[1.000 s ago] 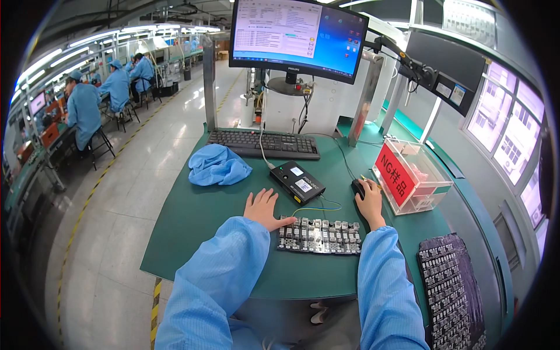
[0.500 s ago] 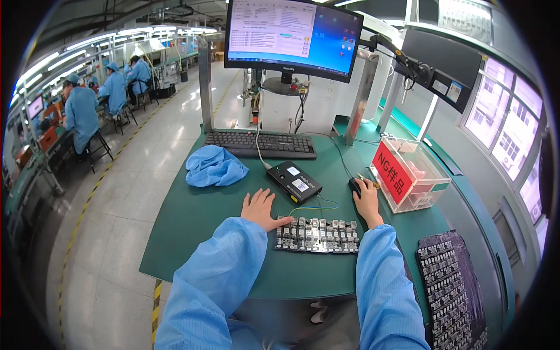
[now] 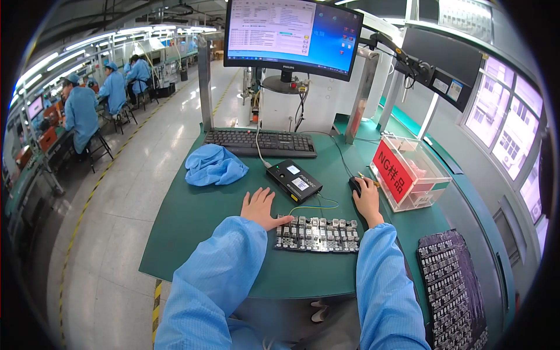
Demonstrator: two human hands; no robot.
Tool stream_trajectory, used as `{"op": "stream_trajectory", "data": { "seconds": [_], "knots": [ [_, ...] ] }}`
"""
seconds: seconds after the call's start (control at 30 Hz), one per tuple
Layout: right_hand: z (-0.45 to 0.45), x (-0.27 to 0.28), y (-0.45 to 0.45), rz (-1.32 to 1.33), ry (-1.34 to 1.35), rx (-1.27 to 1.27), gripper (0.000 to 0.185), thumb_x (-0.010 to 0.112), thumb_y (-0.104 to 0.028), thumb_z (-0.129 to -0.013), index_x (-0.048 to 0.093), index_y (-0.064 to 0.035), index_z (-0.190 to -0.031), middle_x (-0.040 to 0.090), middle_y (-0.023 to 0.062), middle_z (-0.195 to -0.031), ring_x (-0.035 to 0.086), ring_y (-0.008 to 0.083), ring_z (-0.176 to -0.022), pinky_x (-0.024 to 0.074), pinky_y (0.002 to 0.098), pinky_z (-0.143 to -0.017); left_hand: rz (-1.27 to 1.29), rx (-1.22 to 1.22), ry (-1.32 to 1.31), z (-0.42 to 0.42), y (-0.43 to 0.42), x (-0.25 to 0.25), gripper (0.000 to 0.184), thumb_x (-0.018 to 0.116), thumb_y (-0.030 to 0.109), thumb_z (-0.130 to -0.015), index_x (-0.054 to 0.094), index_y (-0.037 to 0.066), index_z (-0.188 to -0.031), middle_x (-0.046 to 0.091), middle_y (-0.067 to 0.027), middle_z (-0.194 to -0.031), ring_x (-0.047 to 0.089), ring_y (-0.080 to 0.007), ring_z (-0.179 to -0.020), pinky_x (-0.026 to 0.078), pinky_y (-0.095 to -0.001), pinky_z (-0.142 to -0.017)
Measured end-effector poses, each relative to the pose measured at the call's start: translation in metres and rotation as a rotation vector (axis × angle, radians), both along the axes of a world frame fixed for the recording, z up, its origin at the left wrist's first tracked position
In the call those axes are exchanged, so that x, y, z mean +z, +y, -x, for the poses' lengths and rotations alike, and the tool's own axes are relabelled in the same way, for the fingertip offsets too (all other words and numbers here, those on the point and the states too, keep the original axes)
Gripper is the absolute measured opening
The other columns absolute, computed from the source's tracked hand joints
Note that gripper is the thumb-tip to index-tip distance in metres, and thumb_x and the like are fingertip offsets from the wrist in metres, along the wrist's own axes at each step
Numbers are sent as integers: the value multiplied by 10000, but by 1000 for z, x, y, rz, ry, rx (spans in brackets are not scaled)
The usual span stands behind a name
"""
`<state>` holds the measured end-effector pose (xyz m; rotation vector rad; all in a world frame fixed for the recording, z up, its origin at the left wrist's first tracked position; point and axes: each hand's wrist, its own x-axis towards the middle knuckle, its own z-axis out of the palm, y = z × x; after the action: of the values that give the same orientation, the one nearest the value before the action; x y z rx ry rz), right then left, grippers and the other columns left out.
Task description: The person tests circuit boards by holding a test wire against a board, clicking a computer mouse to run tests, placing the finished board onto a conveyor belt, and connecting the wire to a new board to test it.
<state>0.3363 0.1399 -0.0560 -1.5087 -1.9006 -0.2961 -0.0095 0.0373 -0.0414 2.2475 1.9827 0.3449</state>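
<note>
My left hand [image 3: 262, 209] lies on the green table with its fingers spread, the thumb touching the upper left corner of a panel of small circuit boards [image 3: 317, 235]. On the right, my right hand [image 3: 366, 201] is wrapped over a black computer mouse [image 3: 354, 185]. Between and above the hands sits a black box with two small white labels or displays [image 3: 294, 180]. A white cable enters its left end, and thin yellow and blue wires run from its right end toward the board panel.
A black keyboard [image 3: 261, 143] lies below the monitor [image 3: 293, 36]. Left of the box is a crumpled blue cloth [image 3: 215, 165]. A clear box with a red sign [image 3: 392, 174] stands at right, near a stack of board panels [image 3: 450, 286]. Co-workers in blue [image 3: 81, 111] sit far left.
The whole view has shifted slightly since one second ago. Both hands have kept their places on the table and the mouse.
</note>
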Motion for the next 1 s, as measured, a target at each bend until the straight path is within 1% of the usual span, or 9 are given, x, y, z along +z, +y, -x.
{"op": "stream_trajectory", "data": {
  "seconds": [0.07,0.13,0.17,0.23,0.37,0.47,0.67,0.83,1.0],
  "knots": [
    [0,0,0,31,0,-15,449,645,-149,-779,568,-152,-1220,502,156,-1265,513,353,-1098,438,444,-931,-2,-2,-1,1,1,-1,1076,428,860,-709,322,88,-1450,242,-75,-1535,136,-208,-1445,60,-459,-1176],
    [1,-1,-1,-64,-32,-24,450,643,-163,-780,567,-158,-1224,507,151,-1259,497,344,-1132,379,454,-988,-36,-13,-26,1,0,-3,1090,421,862,-707,340,59,-1440,282,-90,-1517,156,-222,-1439,57,-464,-1173],
    [3,0,-2,-64,-32,-25,450,643,-163,-780,567,-158,-1224,507,151,-1259,497,344,-1132,379,454,-988,-36,-14,-26,1,0,-3,1090,421,862,-707,340,59,-1440,282,-90,-1517,156,-222,-1439,57,-464,-1173],
    [7,3,-6,-162,-63,-74,408,632,-158,-794,569,-125,-1196,532,141,-1225,486,336,-1148,323,452,-1032,-32,-13,-29,1,1,-3,1087,422,861,-707,338,64,-1442,280,-87,-1518,156,-219,-1439,59,-464,-1173],
    [7,14,-6,-253,137,-59,298,611,-144,-820,570,-59,-1103,572,132,-1120,495,336,-1113,332,446,-1012,3,-2,10,0,0,2,1085,417,866,-706,317,86,-1453,242,-69,-1536,136,-204,-1445,60,-456,-1176],
    [8,18,-9,-293,175,-72,287,614,-154,-818,572,-63,-1088,562,129,-1098,498,340,-1097,345,448,-980,-8,-5,-6,-1,-1,0,1081,419,864,-708,320,86,-1452,246,-69,-1535,139,-202,-1444,61,-456,-1176],
    [12,16,-3,-292,-31,-33,296,622,-178,-816,570,-61,-1083,545,123,-1084,505,323,-1061,372,434,-917,-20,1,3,0,0,-2,1075,421,860,-711,328,83,-1449,255,-67,-1531,146,-203,-1443,64,-455,-1176],
    [13,18,-2,-221,19,20,276,650,-217,-801,633,-108,-1054,557,120,-1045,544,295,-1000,416,427,-849,-28,-5,-3,0,0,-3,1073,421,857,-714,330,78,-1447,255,-70,-1530,146,-207,-1443,68,-454,-1176],
    [9,10,4,-196,-85,-2,315,655,-207,-786,629,-113,-1086,561,130,-1098,536,316,-1037,430,432,-876,-23,1,-4,-1,0,-2,1071,423,854,-715,331,79,-1447,253,-70,-1531,146,-207,-1443,68,-457,-1176]
  ]
}}
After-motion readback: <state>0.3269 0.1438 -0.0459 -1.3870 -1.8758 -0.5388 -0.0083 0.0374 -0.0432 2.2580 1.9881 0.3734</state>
